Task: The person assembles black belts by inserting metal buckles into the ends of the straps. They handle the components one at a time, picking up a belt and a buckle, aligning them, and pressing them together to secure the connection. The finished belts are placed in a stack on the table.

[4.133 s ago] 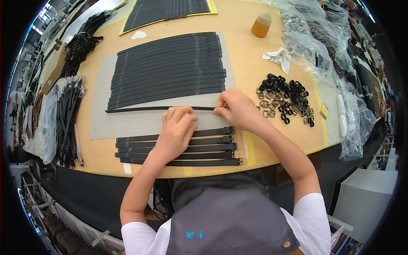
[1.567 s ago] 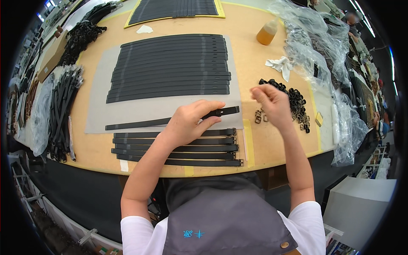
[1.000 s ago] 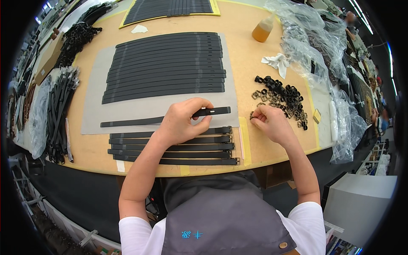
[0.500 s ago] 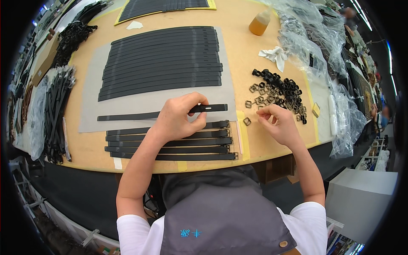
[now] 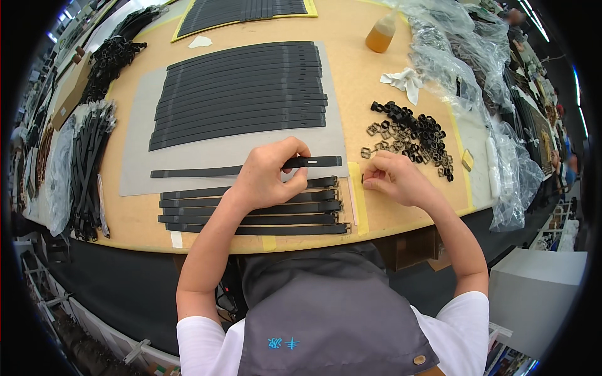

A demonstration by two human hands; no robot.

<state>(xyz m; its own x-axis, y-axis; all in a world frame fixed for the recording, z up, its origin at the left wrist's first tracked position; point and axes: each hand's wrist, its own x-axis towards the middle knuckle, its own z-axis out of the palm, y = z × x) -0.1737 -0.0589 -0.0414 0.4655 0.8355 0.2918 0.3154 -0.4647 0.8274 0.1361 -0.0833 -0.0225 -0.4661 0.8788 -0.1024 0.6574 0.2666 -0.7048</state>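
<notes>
My left hand (image 5: 269, 172) pinches a black strap (image 5: 200, 172) near its right end, where a small pale slot shows just past the fingertips. The strap's long tail lies to the left on a grey sheet (image 5: 135, 150). My right hand (image 5: 395, 178) is closed at the fingertips on a small metal buckle (image 5: 362, 178), which the fingers mostly hide. Between my arms and the sheet, several black straps with buckles (image 5: 288, 220) lie side by side. Beyond my right hand are loose square buckles (image 5: 380, 130) and a heap of black strap loops (image 5: 429, 133).
Black straps (image 5: 238, 94) lie in rows on the sheet, with more on a yellow-edged board (image 5: 251, 12) farther back. An amber bottle (image 5: 381, 34), white cloth (image 5: 404, 81) and clear plastic bags (image 5: 451, 56) stand right. Bundled straps (image 5: 91, 163) lie left.
My right hand has moved left and down onto the single buckle that lay apart on the table, and its fingers have closed on it. My left hand still holds the strap.
</notes>
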